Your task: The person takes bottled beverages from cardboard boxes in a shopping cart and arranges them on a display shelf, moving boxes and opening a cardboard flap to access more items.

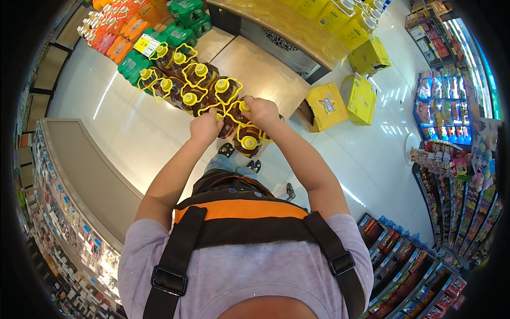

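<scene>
Large dark drink bottles (201, 75) with yellow caps and yellow loop handles stand close together on a wooden display platform (259, 67). The fingers of my left hand (206, 127) are curled at the yellow cap and handle of one bottle near the front end of the group. To its right, my right hand (261, 111) is at another bottle's yellow cap (244, 106), its fingers bent over it. Whether either hand grips a cap or a handle is hard to tell. One more bottle (248, 142) stands nearest my body, below my right hand.
Green bottle packs (133, 65), orange drink packs (119, 48) and a price sign (146, 44) are at the upper left. Yellow jugs (338, 24) line a raised shelf. Yellow cartons (326, 107) lie on the floor at right. A grey-topped counter (87, 171) runs along the left.
</scene>
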{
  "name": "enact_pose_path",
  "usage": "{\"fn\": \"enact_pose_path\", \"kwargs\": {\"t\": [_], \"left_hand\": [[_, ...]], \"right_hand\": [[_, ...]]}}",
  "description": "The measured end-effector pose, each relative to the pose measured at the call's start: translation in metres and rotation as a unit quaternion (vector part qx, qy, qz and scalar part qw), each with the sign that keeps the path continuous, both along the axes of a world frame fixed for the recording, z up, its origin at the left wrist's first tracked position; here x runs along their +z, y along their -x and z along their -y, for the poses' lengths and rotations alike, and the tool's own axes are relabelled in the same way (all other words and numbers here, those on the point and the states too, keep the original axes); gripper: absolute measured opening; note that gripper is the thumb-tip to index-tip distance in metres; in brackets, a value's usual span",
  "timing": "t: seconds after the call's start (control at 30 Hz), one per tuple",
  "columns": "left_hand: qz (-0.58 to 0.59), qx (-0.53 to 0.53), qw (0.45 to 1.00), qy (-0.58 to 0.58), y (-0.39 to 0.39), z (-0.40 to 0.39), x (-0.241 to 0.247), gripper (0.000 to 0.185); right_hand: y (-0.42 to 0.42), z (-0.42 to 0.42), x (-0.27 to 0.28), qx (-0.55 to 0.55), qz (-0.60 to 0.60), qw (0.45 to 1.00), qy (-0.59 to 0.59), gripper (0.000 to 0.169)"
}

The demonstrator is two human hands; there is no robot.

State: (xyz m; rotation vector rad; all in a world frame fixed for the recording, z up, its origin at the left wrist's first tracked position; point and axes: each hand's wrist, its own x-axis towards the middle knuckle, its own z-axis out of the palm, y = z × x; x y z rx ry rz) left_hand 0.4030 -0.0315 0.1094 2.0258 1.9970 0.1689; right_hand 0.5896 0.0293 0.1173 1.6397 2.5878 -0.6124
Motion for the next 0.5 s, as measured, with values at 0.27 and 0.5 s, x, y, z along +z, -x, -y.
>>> {"fn": "enact_pose_path", "kwargs": {"t": [0.27,0.5], "left_hand": [[0.020,0.020,1.000,-0.004,-0.0055,0.0044,-0.0019,0.029],[0.042,0.020,0.999,-0.007,-0.0042,0.0101,-0.0026,0.030]], "right_hand": [[-0.0031,-0.0071,-0.0048,0.071,-0.012,0.996,-0.051,0.025],[-0.0079,-0.0014,-0.0018,0.088,-0.008,0.993,-0.080,0.021]]}}
